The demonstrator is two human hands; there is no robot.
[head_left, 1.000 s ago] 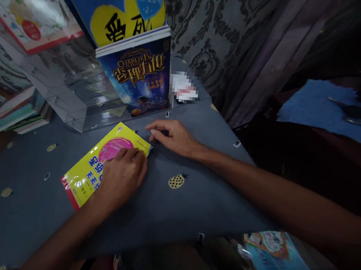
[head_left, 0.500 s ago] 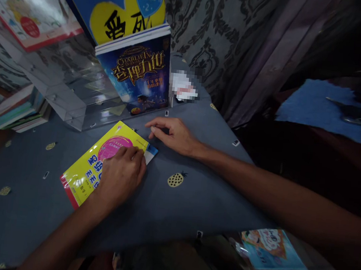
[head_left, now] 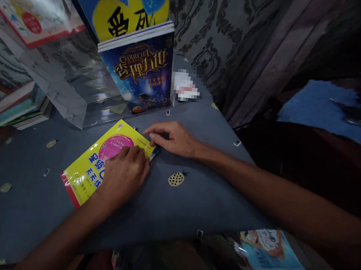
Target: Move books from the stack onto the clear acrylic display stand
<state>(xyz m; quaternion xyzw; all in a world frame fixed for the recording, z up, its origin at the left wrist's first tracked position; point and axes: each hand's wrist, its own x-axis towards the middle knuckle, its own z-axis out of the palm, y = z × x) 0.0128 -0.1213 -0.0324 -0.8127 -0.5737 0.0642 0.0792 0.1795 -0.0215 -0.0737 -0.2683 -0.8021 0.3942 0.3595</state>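
Note:
A yellow book (head_left: 81, 174) with a pink circle and blue Chinese lettering lies slanted on the patterned tablecloth. My left hand (head_left: 125, 172) rests over its right side, fingers curled in at the edge of the cover; the fingertips are partly hidden. A thin blue strip shows beneath the cover's right corner. Close by, my right hand (head_left: 176, 139) has its index finger and thumb apart, with the fingertips by the book's upper right corner. Nothing shows between those fingers.
A clear acrylic rack (head_left: 70, 106) at the back holds a dark blue book (head_left: 141, 75) and other books. Several books (head_left: 22, 107) are stacked at left. A pixelated white item (head_left: 186, 86) lies behind my right hand. The dark tablecloth (head_left: 159, 210) ends in front of me.
The yellow cover's right corner has come down over the white and blue area beneath it. My left hand has shifted slightly right, and my right fingertips are now nearer the corner.

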